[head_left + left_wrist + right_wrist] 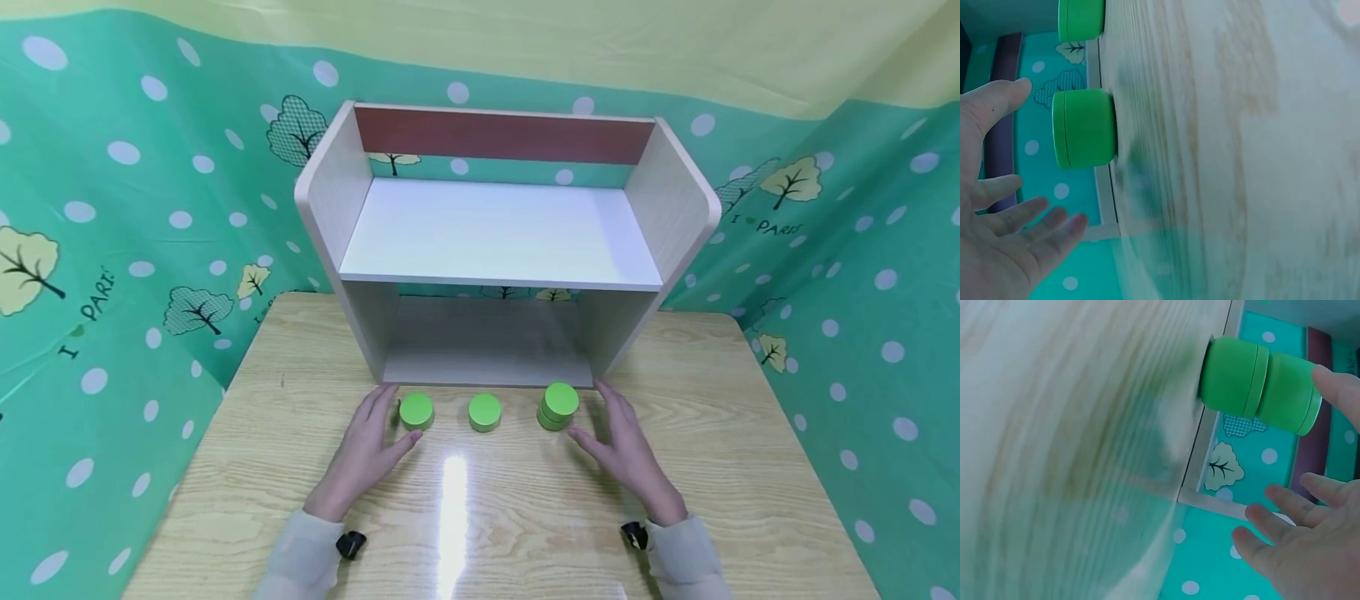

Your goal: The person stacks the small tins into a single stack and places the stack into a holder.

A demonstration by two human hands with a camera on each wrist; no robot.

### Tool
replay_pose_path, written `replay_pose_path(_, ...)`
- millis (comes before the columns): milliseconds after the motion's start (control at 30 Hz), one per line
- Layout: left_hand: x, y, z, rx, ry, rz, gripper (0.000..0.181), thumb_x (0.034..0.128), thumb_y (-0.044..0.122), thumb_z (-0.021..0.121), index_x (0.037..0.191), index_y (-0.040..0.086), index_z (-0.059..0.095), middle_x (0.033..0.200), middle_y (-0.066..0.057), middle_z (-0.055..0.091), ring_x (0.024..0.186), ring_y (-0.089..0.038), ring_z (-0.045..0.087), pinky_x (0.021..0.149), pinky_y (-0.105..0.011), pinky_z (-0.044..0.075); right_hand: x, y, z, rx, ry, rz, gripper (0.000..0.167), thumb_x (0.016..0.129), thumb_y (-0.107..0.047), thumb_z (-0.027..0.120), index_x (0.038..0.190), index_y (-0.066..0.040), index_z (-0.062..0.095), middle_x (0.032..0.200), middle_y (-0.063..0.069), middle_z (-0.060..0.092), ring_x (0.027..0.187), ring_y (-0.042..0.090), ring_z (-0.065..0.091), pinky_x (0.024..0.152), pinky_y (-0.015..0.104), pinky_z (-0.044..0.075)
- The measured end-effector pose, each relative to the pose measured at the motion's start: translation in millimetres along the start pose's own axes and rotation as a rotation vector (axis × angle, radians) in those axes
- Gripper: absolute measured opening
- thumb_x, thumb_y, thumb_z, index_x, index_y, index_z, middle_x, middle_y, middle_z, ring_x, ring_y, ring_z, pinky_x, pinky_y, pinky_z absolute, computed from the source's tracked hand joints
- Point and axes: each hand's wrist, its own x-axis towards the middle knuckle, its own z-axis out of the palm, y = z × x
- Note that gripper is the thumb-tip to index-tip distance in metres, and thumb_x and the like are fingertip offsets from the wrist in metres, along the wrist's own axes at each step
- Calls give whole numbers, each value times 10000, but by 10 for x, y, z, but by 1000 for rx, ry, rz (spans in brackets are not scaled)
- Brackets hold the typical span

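Small green lidded round jars stand on the table in a row. My left hand [366, 454] is beside the leftmost jar [416, 411], fingers spread and apart from it; the left wrist view shows that jar [1088, 129] between thumb and fingers. A second single jar [484, 413] stands in the middle. To the right, one jar [561, 402] sits on top of another [551, 423]. My right hand [618, 446] is next to this stack with fingers extended. In the right wrist view, the thumb overlaps the upper jar [1288, 394]; whether it touches, I cannot tell.
Just behind the jars stands a pale two-tier shelf [498, 233] with a brown back strip [502, 133]. Green dotted cloth [135, 208] hangs behind and along both sides of the wooden table [525, 533]. Small black devices sit at both wrists.
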Motion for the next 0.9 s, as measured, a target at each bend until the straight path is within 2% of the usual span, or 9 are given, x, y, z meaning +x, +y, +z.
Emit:
replay_pose_path(133,14,-21,26,-24,4,1,861,874,290,802,1533,17,318,1525,-259,338,1391,-428,342,1093,-608,372,10,0,25,40,-18,29,915,868,-222,811,1550,12,246,1549,261,308,1411,452,284,1116,641,309)
replay_pose_path(267,22,-35,37,-55,-4,-13,863,871,281,807,1532,17,319,1513,-263,350,1370,-436,372,1074,-610,394,22,15,66,91,-10,19,899,853,-162,818,1534,35,265,1539,264,326,1396,453,314,1116,638,312)
replay_pose_path(567,53,-73,80,-130,-49,-81,853,868,292,811,1530,35,339,1513,-231,384,1348,-439,409,1053,-619,411,47,65,196,237,-15,5,896,825,-69,819,1509,93,263,1480,314,385,1314,506,414,1069,645,367)
replay_pose_path(900,99,-104,99,-172,-106,-133,859,850,228,825,1516,-14,340,1483,-263,414,1326,-438,440,1082,-584,391,91,51,257,276,-55,45,887,819,-12,806,1508,87,256,1423,305,456,1270,468,484,1075,588,402)
